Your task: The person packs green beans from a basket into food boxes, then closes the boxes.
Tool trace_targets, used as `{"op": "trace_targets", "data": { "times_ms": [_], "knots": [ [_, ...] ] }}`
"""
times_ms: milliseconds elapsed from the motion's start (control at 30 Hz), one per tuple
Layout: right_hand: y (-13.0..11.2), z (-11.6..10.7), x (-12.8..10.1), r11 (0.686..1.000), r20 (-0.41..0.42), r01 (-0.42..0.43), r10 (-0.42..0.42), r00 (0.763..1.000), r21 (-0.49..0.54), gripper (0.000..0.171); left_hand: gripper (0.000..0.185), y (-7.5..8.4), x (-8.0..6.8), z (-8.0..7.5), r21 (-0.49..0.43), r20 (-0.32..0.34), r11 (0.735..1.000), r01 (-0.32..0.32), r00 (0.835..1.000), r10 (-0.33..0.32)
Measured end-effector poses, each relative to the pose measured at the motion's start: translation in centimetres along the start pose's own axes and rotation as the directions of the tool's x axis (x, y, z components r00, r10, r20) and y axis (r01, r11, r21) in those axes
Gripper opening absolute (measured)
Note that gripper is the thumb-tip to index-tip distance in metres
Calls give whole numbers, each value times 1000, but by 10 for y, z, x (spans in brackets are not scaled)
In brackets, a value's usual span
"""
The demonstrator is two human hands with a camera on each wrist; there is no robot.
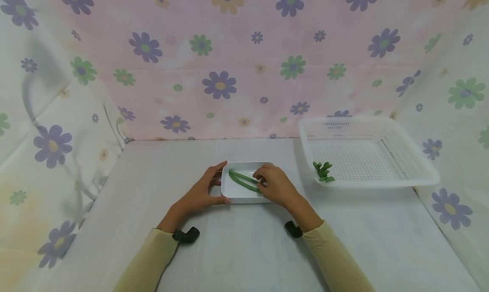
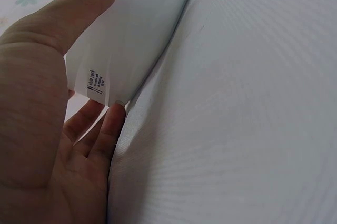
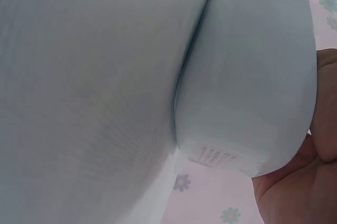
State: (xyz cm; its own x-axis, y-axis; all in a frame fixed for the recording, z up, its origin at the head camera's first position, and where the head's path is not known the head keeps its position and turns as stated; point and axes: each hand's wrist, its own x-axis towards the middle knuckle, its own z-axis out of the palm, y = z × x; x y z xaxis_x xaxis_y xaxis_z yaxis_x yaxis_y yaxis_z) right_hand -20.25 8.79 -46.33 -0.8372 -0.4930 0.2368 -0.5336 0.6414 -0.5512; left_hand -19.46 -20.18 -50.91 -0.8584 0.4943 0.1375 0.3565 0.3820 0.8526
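the head view shows a white dish (image 1: 244,192) at table centre, long green beans (image 1: 242,181) lying inside. the left hand (image 1: 202,192) grips its 9 o'clock wall, thumb over the rim; the left wrist view adds a small printed label (image 2: 96,81) on that wall. the right hand (image 1: 276,184), fingers curled, seems to pinch the beans at 3 o'clock; its wrist view shows only the dish's outside. a basket (image 1: 382,179) at 2 o'clock holds cut bean pieces (image 1: 323,172).
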Motion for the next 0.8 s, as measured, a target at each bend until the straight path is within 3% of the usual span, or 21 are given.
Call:
{"op": "trace_targets", "data": {
  "times_ms": [367, 533, 667, 800],
  "knots": [
    [2, -2, -3, 997, 5, 74, -74, 997, -21, 23, 119, -6, 0, -2, 14, 3, 1000, 8, 1000, -8],
    [-3, -11, -7, 991, -39, 130, -130, 991, -13, 22, 120, -5, 0, -1, 15, -4, 1000, 13, 1000, -12],
    [-10, -25, -11, 985, -70, 174, -175, 982, -17, 21, 120, 2, 0, 0, -4, -10, 1000, 8, 1000, -8],
    [-20, -40, -15, 982, -69, 187, -189, 980, -30, 22, 117, 20, -2, -2, -16, 0, 1000, 4, 1000, -4]
  ]
}}
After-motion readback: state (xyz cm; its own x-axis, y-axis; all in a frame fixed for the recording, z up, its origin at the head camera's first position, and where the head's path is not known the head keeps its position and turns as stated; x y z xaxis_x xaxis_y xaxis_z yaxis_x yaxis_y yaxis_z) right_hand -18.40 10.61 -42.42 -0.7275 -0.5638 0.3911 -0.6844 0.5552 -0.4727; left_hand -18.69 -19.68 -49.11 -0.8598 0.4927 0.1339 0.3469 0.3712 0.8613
